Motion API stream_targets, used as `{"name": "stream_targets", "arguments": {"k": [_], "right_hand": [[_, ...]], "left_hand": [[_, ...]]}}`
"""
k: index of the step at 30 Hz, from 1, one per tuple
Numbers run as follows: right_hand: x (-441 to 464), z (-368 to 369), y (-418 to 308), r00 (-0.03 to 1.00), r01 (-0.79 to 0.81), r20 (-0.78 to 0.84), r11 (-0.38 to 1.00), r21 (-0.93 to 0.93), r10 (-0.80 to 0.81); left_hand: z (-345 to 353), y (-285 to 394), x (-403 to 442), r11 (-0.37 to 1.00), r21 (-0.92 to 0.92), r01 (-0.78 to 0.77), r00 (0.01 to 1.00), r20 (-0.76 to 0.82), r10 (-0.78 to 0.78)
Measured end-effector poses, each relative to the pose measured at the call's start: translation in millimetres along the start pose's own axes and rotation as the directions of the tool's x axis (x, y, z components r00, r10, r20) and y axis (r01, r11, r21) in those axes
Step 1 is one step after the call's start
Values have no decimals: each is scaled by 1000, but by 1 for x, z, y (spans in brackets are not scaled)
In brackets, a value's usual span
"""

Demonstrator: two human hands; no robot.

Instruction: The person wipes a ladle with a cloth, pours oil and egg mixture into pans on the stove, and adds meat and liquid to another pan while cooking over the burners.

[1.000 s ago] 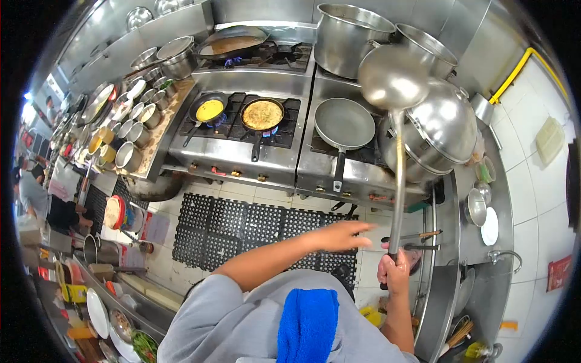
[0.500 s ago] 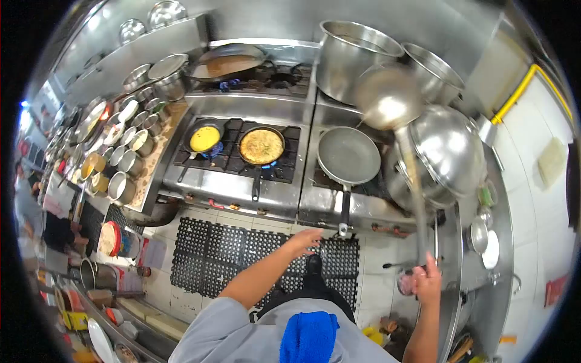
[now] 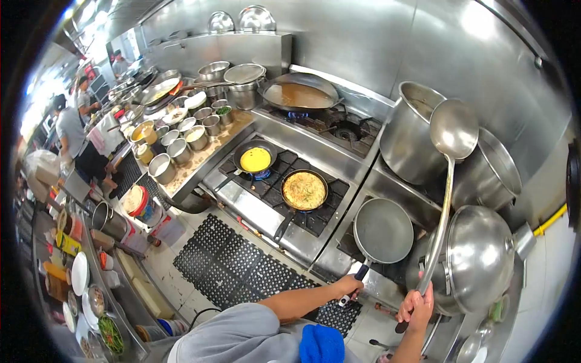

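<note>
My left hand (image 3: 349, 287) is wrapped round the black handle of a grey frying pan (image 3: 384, 231), which rests on the right stove and looks empty. In my right hand (image 3: 416, 307) is the lower end of a long-handled metal ladle (image 3: 454, 128); its big bowl is raised in front of the tall pots. A small pan with something yellow (image 3: 255, 160) and a black pan with a browned, flat round food (image 3: 304, 190) sit over blue flames on the left stove.
A wide pan of brown liquid (image 3: 301, 95) stands on the back burner. Tall pots (image 3: 407, 145) and a domed lid (image 3: 479, 260) are at the right. Small metal pots (image 3: 162, 168) crowd the left counter. Co-workers (image 3: 74, 130) stand far left, beyond a black floor mat (image 3: 224, 260).
My left hand has moved from the air onto the grey pan's handle. The ladle is still in my right hand. The view has turned to the left.
</note>
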State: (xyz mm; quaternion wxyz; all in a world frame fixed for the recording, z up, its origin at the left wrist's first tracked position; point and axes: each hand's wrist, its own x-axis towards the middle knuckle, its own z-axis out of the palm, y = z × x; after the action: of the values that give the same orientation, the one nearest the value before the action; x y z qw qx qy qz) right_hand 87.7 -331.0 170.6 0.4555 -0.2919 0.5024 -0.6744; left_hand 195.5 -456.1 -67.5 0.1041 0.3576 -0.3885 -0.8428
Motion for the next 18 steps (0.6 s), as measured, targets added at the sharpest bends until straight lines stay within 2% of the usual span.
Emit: {"name": "stream_targets", "arguments": {"k": [3, 4, 6, 10, 12, 14, 17, 18], "right_hand": [[40, 10, -10, 1000, 13, -5, 974, -228, -14], [57, 21, -16, 1000, 14, 6, 973, -231, -13], [93, 54, -30, 999, 37, 6, 935, -353, -37], [210, 130, -42, 975, 33, 213, 912, -409, 61], [264, 183, -33, 981, 13, 172, 860, -510, 87], [322, 223, -9, 979, 41, 186, 802, -596, 88], [372, 276, 14, 979, -60, 106, 743, -667, 175], [389, 287, 23, 977, -67, 93, 686, -724, 193]], "left_hand": [[-10, 26, -26, 997, 68, -40, 995, 90, 34], [-15, 36, -37, 997, 63, -47, 996, 84, 42], [-24, 58, -60, 993, 111, 32, 989, 143, -47], [-50, 104, -92, 969, 246, -29, 980, 196, -20], [-68, 114, -96, 966, 259, -25, 972, 233, -37], [-81, 121, -109, 947, 305, -98, 956, 292, 5], [-105, 138, -130, 926, 362, -109, 945, 328, -17], [-113, 145, -137, 925, 364, -109, 947, 322, -15]]}}
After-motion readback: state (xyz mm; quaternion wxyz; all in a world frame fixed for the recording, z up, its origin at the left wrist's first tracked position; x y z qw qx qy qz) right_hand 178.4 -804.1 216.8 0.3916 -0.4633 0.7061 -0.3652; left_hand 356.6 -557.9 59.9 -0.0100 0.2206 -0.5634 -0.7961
